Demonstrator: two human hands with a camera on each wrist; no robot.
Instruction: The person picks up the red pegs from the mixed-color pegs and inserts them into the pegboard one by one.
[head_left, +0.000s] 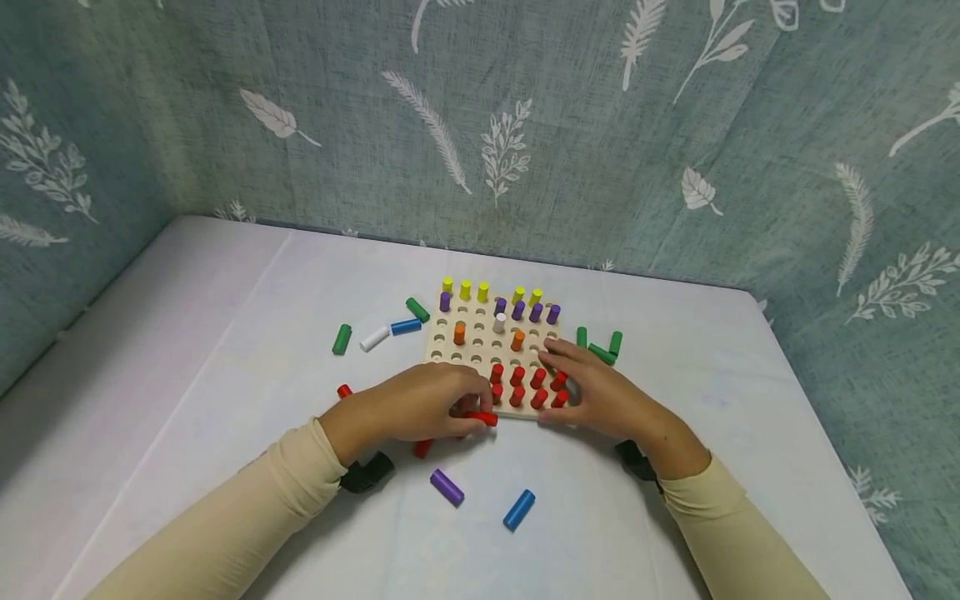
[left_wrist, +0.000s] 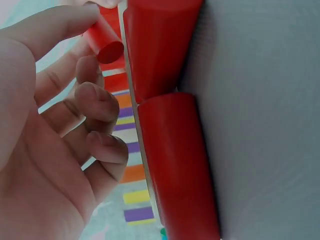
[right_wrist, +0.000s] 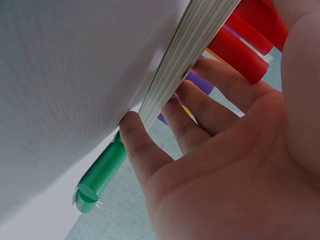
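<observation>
A square wooden pegboard with rows of holes lies on the table. Red pegs fill the near right part, orange pegs and one white peg the middle, purple pegs and yellow pegs the far rows. At the near edge of the board, my left hand pinches a red peg between thumb and fingertip; its other fingers curl loosely. My right hand touches the board's right side with nearly straight fingers, its thumb at the near right corner.
Loose green pegs lie right of the board. To its left are more green pegs, a white peg and a blue peg. A purple peg and a blue peg lie in front; loose red pegs lie under my left hand.
</observation>
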